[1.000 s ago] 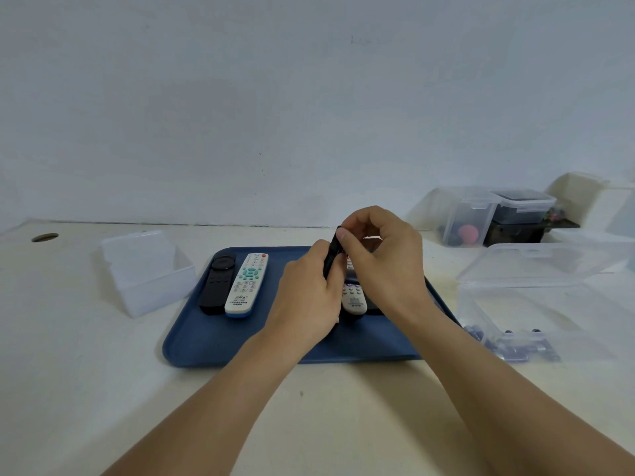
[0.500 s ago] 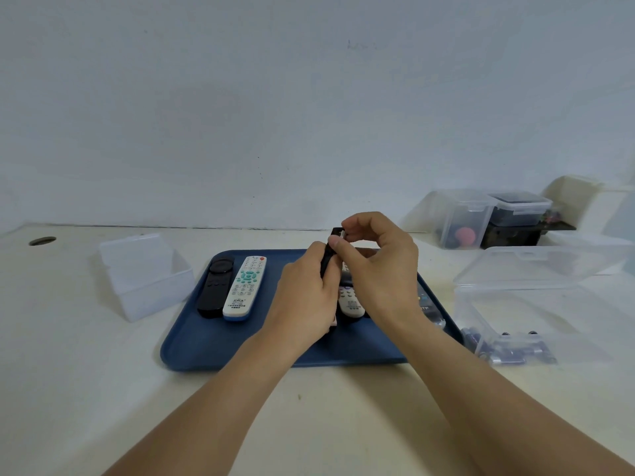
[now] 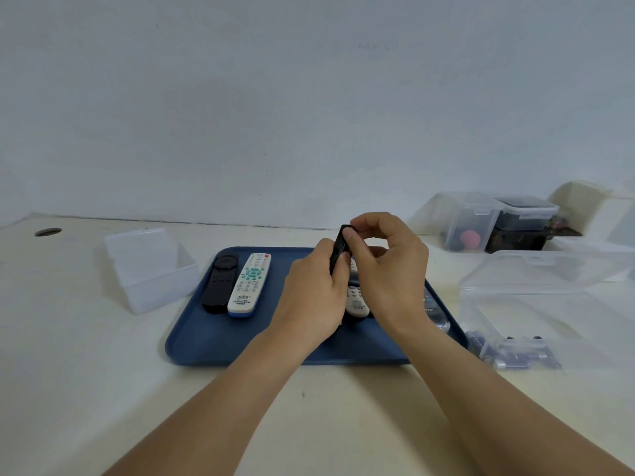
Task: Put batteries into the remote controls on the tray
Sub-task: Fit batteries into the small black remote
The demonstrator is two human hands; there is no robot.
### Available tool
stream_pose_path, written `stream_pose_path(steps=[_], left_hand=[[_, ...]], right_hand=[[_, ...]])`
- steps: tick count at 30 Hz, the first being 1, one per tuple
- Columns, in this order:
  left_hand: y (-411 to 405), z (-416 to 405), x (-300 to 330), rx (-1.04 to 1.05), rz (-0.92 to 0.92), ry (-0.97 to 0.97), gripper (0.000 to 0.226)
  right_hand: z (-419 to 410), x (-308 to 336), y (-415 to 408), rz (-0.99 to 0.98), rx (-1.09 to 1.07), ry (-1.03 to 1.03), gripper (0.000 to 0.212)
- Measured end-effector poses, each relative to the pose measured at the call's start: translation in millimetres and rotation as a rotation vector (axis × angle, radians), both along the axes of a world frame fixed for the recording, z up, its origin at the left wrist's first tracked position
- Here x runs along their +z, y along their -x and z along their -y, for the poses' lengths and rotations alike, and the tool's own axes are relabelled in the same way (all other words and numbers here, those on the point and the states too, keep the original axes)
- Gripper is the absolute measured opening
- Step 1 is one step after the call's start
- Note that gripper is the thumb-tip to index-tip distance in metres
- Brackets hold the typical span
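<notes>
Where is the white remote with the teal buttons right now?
Head view: white remote lies on the blue tray's left part, beside a black remote, left of both hands.

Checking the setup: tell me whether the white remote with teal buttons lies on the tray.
Yes, the white remote with teal buttons lies flat on the blue tray, beside a black remote.

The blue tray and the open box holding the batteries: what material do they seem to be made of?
The blue tray looks like moulded plastic with a matte finish: even colour, rounded raised rim, no sharp glare. The open box seems to be thin clear plastic, slightly frosted: the batteries show through its wall.
</notes>
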State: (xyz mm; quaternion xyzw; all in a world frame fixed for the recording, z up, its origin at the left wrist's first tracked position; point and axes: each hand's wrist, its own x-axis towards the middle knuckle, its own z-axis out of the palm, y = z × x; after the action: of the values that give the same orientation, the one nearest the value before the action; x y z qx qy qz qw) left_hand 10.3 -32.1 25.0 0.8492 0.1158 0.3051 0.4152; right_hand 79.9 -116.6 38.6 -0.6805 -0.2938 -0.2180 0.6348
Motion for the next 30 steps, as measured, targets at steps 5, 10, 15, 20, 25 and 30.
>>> stream_pose_path(steps=[5,10,15,20,25,30], left_hand=[[-2.7,1.8,1.2,-0.009,0.013,0.017,0.025],[-1.8,2.4,0.6,0.006,0.034,0.01,0.024],[-1.1,5.8,3.4,0.034,0.069,-0.014,0.025],[-0.8,4.9,2.1,0.032,0.04,-0.061,0.025],[-0.8,3.1,0.0,0.041,0.029,-0.093,0.027],[-5.1,6.4,-1.0,0.071,0.037,-0.044,0.029]], right_hand=[[-1.7,-1.2,0.9,-0.005,-0.012,-0.036,0.011],[-2.1,-2.6,0.9,-0.032,-0.01,-0.023,0.008],[-3.7,-3.4,5.8,-0.059,0.002,-0.049,0.014],[-1.9,0.9,5.7,-0.058,-0.009,-0.048,0.009],[-4.2,0.6,3.2,-0.07,-0.021,-0.038,0.009],[-6.9,-2.3,5.6,-0.022,-0.045,-0.03,0.015]])
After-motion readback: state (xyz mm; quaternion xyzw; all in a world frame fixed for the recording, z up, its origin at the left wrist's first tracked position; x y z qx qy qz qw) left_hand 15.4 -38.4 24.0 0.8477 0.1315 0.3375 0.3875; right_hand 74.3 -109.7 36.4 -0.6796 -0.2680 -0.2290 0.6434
